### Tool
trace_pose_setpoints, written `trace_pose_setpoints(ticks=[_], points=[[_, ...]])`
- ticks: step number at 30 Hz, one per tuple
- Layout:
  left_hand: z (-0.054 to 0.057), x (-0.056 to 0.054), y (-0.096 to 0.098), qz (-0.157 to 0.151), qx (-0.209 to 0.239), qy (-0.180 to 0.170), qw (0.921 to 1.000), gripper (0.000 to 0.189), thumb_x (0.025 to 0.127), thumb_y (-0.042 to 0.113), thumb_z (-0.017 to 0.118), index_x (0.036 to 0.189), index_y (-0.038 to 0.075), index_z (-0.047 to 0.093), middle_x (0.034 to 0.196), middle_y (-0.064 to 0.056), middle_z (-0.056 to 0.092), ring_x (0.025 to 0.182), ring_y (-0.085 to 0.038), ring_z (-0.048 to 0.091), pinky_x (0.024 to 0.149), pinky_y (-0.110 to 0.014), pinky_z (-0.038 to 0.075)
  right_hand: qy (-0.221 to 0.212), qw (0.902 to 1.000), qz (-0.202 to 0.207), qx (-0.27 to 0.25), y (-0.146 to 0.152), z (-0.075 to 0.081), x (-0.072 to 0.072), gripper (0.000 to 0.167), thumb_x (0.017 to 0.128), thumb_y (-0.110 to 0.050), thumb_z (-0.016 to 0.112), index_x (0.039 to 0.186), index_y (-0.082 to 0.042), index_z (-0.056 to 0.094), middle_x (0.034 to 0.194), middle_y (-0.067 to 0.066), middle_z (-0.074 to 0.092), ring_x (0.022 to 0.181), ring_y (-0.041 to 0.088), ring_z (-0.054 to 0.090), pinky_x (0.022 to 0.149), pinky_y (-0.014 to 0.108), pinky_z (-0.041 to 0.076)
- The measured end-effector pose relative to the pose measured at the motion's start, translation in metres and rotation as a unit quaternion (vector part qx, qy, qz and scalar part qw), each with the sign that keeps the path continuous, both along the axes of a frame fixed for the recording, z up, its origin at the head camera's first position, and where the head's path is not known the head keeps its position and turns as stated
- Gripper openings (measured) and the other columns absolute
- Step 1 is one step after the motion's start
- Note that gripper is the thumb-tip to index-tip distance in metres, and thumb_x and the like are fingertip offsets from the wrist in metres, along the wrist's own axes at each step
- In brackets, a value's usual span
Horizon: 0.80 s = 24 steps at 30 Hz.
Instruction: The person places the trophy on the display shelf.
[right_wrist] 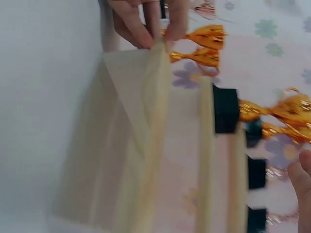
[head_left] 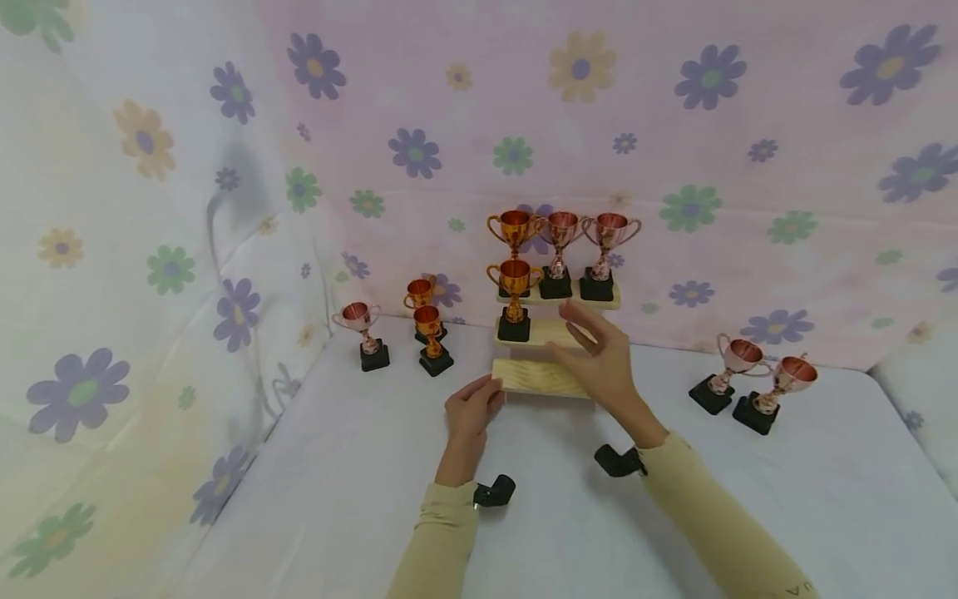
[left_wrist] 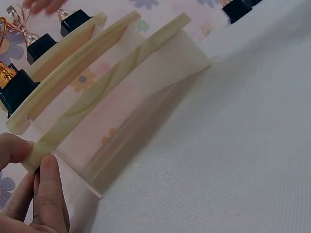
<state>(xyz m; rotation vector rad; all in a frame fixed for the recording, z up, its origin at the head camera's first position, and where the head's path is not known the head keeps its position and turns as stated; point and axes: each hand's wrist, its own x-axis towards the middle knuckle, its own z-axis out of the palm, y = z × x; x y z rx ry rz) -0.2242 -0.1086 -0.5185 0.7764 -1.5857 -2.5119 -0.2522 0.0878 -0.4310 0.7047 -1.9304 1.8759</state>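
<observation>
My left hand [head_left: 471,409] pinches the left end of the lowest wooden board on a three-step display stand [head_left: 539,377]. In the left wrist view, thumb and fingers [left_wrist: 51,194] grip that board's end from both faces. My right hand [head_left: 604,366] is at the stand's right side, fingers apart and holding nothing. A gold trophy cup [head_left: 515,279] on a black base stands at the left of the middle step. Along the top step are another gold trophy cup [head_left: 515,223] and two rose-gold trophy cups [head_left: 560,229], [head_left: 610,233].
Left of the stand, two gold trophy cups [head_left: 428,323], [head_left: 421,291] and a rose-gold one [head_left: 358,316] stand on the white-covered table [head_left: 314,482]. Two rose-gold trophy cups [head_left: 743,356], [head_left: 795,376] stand at the right. Flowered cloth [head_left: 427,75] hangs behind.
</observation>
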Motion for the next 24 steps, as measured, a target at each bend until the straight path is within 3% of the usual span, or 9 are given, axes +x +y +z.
trace_pose_setpoints(ticks=[3,7,10,13,16,18,21,24], points=[[-0.001,-0.001,0.0,0.0,0.001,-0.002,1.0,0.031,0.088,0.004,0.077,0.117,-0.005,0.071,0.11,-0.017,0.07,0.088,-0.016,0.072,0.083,-0.027,0.062,0.077,0.9966,-0.026,0.008,0.028,0.007,0.021,0.06,0.073,0.025,0.074,0.131,0.013,0.059,0.127,0.027,0.065,0.123,0.02,0.064,0.105,0.032,0.052],[-0.002,-0.001,-0.001,-0.003,0.001,-0.005,1.0,0.031,0.088,0.004,0.077,0.118,-0.005,0.071,0.113,-0.018,0.07,0.091,-0.017,0.072,0.085,-0.029,0.062,0.158,0.9837,-0.086,0.01,0.072,0.011,0.042,0.055,0.07,0.029,0.069,0.123,0.017,0.062,0.123,0.02,0.07,0.119,0.015,0.066,0.105,0.027,0.052],[0.0,0.0,-0.001,-0.004,-0.008,-0.016,0.9998,0.031,0.089,0.005,0.077,0.118,-0.003,0.071,0.114,-0.018,0.07,0.091,-0.017,0.072,0.085,-0.028,0.062,0.189,0.9725,-0.135,-0.024,0.106,0.012,0.054,0.05,0.069,0.027,0.069,0.118,0.021,0.062,0.121,0.017,0.072,0.116,0.018,0.067,0.106,0.026,0.051],[0.001,0.0,-0.001,-0.004,-0.017,-0.023,0.9996,0.03,0.089,0.006,0.077,0.118,-0.002,0.072,0.115,-0.018,0.07,0.091,-0.016,0.072,0.084,-0.027,0.062,0.193,0.9589,-0.198,-0.065,0.135,0.017,0.067,0.046,0.071,0.021,0.07,0.116,0.023,0.062,0.119,0.017,0.072,0.115,0.021,0.066,0.109,0.028,0.048],[0.001,-0.001,-0.001,-0.003,-0.019,-0.022,0.9996,0.03,0.089,0.007,0.076,0.118,-0.002,0.072,0.115,-0.018,0.07,0.09,-0.016,0.072,0.084,-0.027,0.062,0.171,0.9384,-0.296,-0.047,0.162,0.021,0.08,0.05,0.077,0.006,0.076,0.123,0.018,0.061,0.129,0.014,0.069,0.125,0.022,0.06,0.118,0.032,0.041],[0.001,-0.001,0.0,-0.003,-0.018,-0.022,0.9996,0.03,0.089,0.007,0.077,0.118,-0.002,0.071,0.115,-0.018,0.07,0.09,-0.016,0.072,0.085,-0.028,0.062,0.134,0.9234,-0.36,0.004,0.185,0.014,0.084,0.059,0.08,-0.003,0.077,0.134,0.011,0.058,0.144,0.01,0.059,0.139,0.021,0.048,0.124,0.033,0.031],[0.003,-0.001,0.0,-0.003,-0.019,-0.025,0.9995,0.03,0.09,0.008,0.076,0.118,-0.001,0.071,0.115,-0.017,0.07,0.09,-0.016,0.071,0.086,-0.028,0.062,0.007,0.9085,-0.413,0.06,0.221,-0.009,0.082,0.08,0.082,-0.015,0.08,0.153,-0.007,0.044,0.163,0.001,0.035,0.153,0.015,0.023,0.128,0.034,0.014],[0.003,-0.001,0.001,-0.005,-0.021,-0.029,0.9993,0.03,0.09,0.008,0.076,0.119,-0.001,0.071,0.116,-0.017,0.069,0.091,-0.016,0.071,0.086,-0.028,0.062,-0.134,0.8982,-0.409,0.092,0.248,-0.033,0.076,0.1,0.081,-0.015,0.082,0.162,-0.024,0.023,0.169,-0.007,0.016,0.156,0.009,0.006,0.129,0.037,0.003]])
